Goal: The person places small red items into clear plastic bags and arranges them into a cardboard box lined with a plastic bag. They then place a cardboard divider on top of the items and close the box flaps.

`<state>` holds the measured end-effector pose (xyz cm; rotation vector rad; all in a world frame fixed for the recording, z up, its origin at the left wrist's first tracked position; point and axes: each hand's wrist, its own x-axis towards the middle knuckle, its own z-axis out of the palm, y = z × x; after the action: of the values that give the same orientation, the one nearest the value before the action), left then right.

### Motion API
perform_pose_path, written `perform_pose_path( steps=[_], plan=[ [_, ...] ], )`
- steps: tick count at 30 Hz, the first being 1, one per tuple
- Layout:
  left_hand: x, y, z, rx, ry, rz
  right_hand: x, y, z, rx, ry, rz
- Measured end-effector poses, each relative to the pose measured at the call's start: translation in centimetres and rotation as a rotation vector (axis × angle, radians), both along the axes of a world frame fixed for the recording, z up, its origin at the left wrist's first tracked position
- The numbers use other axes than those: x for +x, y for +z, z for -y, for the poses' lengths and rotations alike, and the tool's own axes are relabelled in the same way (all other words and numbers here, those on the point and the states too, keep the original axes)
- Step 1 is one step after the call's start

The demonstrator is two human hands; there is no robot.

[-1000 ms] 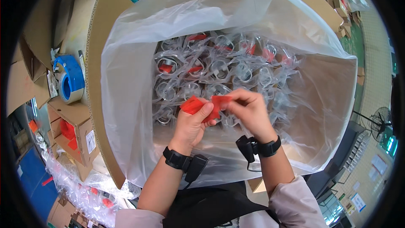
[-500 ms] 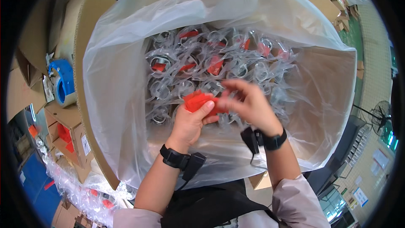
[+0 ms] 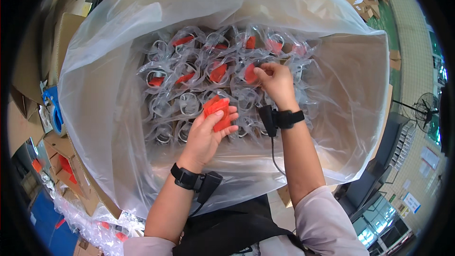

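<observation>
My left hand (image 3: 203,136) is closed on a small stack of flat red packets (image 3: 217,114), its thumb pressed over them. Farther in and to the right, my right hand (image 3: 278,84) pinches a single red packet (image 3: 250,74) at the mouth of a bagged round metal part. Rows of such parts in clear plastic bags fill the carton below. A red packet (image 3: 218,73) lies on one metal part (image 3: 209,70) left of my right fingers, and several more lie on parts in the two far rows. In the near rows, parts such as this one (image 3: 191,104) show no red on top.
A large clear plastic liner (image 3: 102,109) drapes over the carton's walls. On the left are a blue tape dispenser (image 3: 53,109) and a small cardboard box (image 3: 66,168) with red packets inside. A black fan (image 3: 425,110) stands at the far right.
My right hand has moved away from the stack, up and right, carrying one red packet to a bagged part. My left hand keeps the stack. The view has shifted slightly.
</observation>
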<state>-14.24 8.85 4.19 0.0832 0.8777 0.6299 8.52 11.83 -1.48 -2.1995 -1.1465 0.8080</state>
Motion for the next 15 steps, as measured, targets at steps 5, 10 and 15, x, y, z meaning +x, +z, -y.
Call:
perform_pose_path(
  steps=[5, 10, 15],
  plan=[
    [0.6, 0.0, 0.1, 0.029, -0.066, -0.013, -2.6, 7.1, 3.0, -0.179, 0.027, -0.513],
    [2.5, -0.6, 0.9, 0.012, -0.169, -0.002, -3.1, 8.8, 7.1, -0.069, 0.070, -0.662],
    [3.4, -1.1, 1.8, -0.013, -0.066, -0.127, 3.1, 8.2, 5.4, 0.099, -0.267, -0.374]
  ],
)
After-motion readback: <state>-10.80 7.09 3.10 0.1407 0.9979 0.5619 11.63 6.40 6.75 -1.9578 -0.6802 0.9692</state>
